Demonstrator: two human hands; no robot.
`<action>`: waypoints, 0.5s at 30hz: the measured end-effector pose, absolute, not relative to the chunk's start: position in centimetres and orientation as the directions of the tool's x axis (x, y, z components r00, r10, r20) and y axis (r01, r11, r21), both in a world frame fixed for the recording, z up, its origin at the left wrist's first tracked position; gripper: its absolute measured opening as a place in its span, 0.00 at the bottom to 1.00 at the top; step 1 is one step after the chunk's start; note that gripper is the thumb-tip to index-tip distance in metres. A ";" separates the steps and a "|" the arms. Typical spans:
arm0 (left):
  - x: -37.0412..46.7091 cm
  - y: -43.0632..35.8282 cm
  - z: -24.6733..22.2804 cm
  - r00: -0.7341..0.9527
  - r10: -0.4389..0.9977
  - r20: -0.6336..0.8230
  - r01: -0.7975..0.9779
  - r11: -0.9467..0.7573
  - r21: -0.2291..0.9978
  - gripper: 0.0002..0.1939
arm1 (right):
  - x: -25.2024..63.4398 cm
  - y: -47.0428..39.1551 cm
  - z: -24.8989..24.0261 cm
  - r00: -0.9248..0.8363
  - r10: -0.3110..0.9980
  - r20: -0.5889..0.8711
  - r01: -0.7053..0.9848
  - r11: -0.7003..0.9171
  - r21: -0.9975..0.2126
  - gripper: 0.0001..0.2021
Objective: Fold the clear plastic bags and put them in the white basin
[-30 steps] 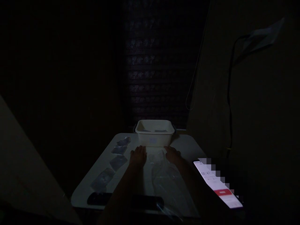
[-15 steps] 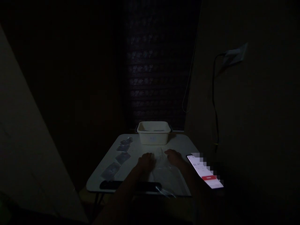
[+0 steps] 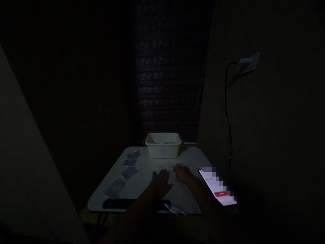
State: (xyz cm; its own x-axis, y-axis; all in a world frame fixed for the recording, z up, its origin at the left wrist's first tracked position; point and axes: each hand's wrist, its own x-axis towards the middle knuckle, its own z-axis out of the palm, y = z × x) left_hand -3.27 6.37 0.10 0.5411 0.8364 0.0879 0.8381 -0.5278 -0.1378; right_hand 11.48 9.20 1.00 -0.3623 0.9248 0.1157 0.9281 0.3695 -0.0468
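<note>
A clear plastic sheet or bag (image 3: 179, 192) lies on the white table (image 3: 142, 186), running from under my hands to the front edge. My left hand (image 3: 159, 182) rests palm down on its left side, fingers spread and thumb pointing right. At its upper right part, my right hand (image 3: 182, 173) presses down with the fingers a little apart; dim light blurs their exact shape. Along the table's left side lie several flat clear packets with dark contents, among them a large packet (image 3: 115, 187) and a smaller packet (image 3: 129, 173).
A white tub (image 3: 163, 151) with dark side handles stands at the back of the table. A lit phone (image 3: 215, 189) lies at the right edge. A long black strip (image 3: 119, 203) lies along the front. A cable (image 3: 226, 101) hangs from the wall socket.
My left hand has turned from a partly curled shape to flat and spread, and has shifted slightly nearer. My right hand stays on the plastic. The camera view has shifted a little.
</note>
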 end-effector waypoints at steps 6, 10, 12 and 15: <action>-3.5 6.7 0.1 0.581 0.805 0.119 0.812 -0.563 -0.156 0.29 | 11.3 10.9 1.1 -0.351 0.932 0.092 0.933 0.356 -0.054 0.17; -3.7 6.7 0.0 0.578 0.807 0.120 0.814 -0.563 -0.141 0.30 | 11.0 12.2 0.8 -0.266 0.956 0.119 0.960 0.274 -0.056 0.18; -3.8 6.7 -0.1 0.578 0.807 0.119 0.815 -0.564 -0.134 0.30 | 10.8 12.6 0.6 -0.221 0.966 0.131 0.971 0.230 -0.059 0.17; -4.0 6.8 -0.5 0.582 0.804 0.125 0.812 -0.566 -0.141 0.29 | 10.6 13.1 0.3 -0.167 0.973 0.160 0.982 0.179 -0.064 0.17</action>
State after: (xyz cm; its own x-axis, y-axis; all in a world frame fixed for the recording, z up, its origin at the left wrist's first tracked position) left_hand -3.99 6.80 -0.50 0.5819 0.8036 0.1247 0.8121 -0.5661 -0.1415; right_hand 10.57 13.06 0.27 -0.1665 0.9729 0.1604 0.9818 0.1787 -0.0642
